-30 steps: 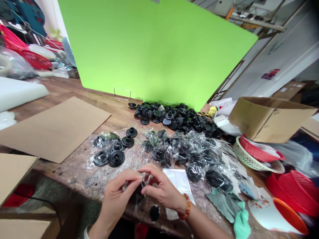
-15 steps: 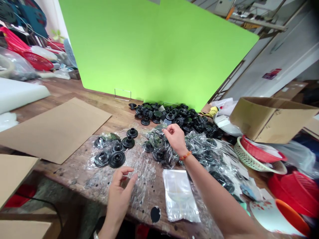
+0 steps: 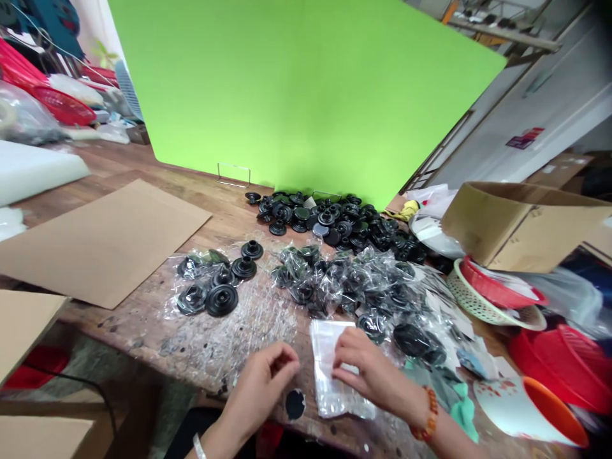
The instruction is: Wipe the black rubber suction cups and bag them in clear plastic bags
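My right hand is over a stack of clear plastic bags at the table's front edge. Its thumb and fingers are apart, with the bags showing between them. Left of the stack, my left hand is curled, thumb and forefinger tips close together; I see nothing in them. Beyond the stack lies a heap of black round stepped parts in clear bags. A smaller group to the left mixes bagged parts with bare black stepped discs.
Loose black parts are piled before a green board. Flat cardboard lies left. At right are an open carton, a pale green basket, red baskets and a white-and-orange tub.
My right hand has come back from the heap of bagged parts to the clear bags. My left hand has moved right, and its thumb and forefinger have closed towards each other.
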Available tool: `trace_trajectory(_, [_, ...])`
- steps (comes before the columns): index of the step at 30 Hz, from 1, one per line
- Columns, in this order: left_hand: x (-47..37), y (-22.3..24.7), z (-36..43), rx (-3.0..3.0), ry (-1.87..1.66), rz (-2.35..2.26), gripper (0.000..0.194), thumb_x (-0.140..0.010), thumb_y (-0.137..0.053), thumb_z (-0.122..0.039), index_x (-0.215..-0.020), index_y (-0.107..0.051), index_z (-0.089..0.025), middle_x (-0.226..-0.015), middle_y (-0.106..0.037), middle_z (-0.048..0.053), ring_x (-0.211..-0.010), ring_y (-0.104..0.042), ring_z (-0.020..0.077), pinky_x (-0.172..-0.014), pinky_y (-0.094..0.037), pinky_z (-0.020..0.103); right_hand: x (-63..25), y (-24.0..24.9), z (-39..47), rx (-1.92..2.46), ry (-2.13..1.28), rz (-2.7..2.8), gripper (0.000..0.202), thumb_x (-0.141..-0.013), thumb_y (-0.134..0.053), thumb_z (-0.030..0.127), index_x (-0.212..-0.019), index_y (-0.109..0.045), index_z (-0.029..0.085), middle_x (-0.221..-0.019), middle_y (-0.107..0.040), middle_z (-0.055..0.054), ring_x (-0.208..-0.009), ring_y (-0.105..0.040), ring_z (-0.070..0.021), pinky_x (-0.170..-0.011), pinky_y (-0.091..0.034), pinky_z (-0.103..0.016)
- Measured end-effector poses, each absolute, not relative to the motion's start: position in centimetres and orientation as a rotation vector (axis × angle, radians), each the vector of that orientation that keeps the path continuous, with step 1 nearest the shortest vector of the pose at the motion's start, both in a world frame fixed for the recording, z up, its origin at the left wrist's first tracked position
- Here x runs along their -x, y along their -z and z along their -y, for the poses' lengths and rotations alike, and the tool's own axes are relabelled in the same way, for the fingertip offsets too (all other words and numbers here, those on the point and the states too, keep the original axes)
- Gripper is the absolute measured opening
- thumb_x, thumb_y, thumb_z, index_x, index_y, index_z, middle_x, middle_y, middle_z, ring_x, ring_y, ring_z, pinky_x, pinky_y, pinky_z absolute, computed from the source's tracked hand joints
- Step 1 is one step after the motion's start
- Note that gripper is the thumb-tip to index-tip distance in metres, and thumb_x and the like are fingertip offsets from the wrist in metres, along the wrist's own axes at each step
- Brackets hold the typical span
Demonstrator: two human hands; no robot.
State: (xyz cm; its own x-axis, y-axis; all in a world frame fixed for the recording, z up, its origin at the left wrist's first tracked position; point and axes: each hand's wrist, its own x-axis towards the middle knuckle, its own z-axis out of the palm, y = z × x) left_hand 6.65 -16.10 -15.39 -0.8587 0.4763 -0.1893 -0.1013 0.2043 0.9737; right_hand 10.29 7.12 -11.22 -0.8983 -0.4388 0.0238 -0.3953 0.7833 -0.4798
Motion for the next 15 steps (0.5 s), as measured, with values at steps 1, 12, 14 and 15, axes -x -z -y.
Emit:
trace_trajectory(1, [-7.2, 15.4, 15.5, -0.378, -1.630, -1.986, 0.015, -0.082, -0.058, -0.031, -0.077, -0.064, -0.019, -0.067, -0.062, -0.001, -0.065, -0.057, 0.0162, -0.062, -0.042, 0.024, -11.1, 11.8, -7.4, 0.641, 0.716, -2.871, 0.010, -0.088, -0.063, 0.028, -0.083, -0.063, 0.019, -0.087, -0.061, -0.004, -0.085, -0.050, -0.0199, -0.077, -0.038, -0.034])
trace_trajectory(12, [-9.2, 17.0, 13.3, -0.333, -1.520, -1.755, 0.048, -0.086, -0.047, -0.056, -0.075, -0.069, -0.014, -0.071, -0.068, 0.005, -0.068, -0.063, 0.0194, -0.067, -0.047, 0.028, -12.6, 12.5, -6.3, 0.264, 1.107, -2.876, 0.018, -0.090, -0.051, 0.012, -0.073, -0.055, 0.016, -0.078, -0.056, -0.003, -0.081, -0.050, -0.0181, -0.075, -0.039, -0.032])
trace_trajectory(14, [-9.2, 16.7, 13.5, -0.244, -1.586, -1.655, 0.061, -0.085, -0.041, -0.065, -0.084, -0.072, -0.012, -0.078, -0.070, 0.009, -0.074, -0.065, 0.0216, -0.073, -0.050, 0.032, -12.9, 10.5, -5.9, 0.314, 1.316, -2.732, 0.018, -0.091, -0.052, 0.014, -0.074, -0.055, 0.017, -0.079, -0.056, -0.002, -0.080, -0.052, -0.0160, -0.074, -0.040, -0.029])
trace_trajectory(15, [-9.1, 16.3, 13.6, -0.206, -1.622, -1.584, 0.069, -0.084, -0.037, -0.069, -0.088, -0.072, -0.010, -0.081, -0.071, 0.011, -0.077, -0.065, 0.0228, -0.076, -0.050, 0.034, -13.1, 9.6, -5.7, 0.366, 1.382, -2.683, 0.017, -0.092, -0.052, 0.016, -0.075, -0.055, 0.018, -0.080, -0.057, -0.002, -0.080, -0.053, -0.0154, -0.074, -0.041, -0.029])
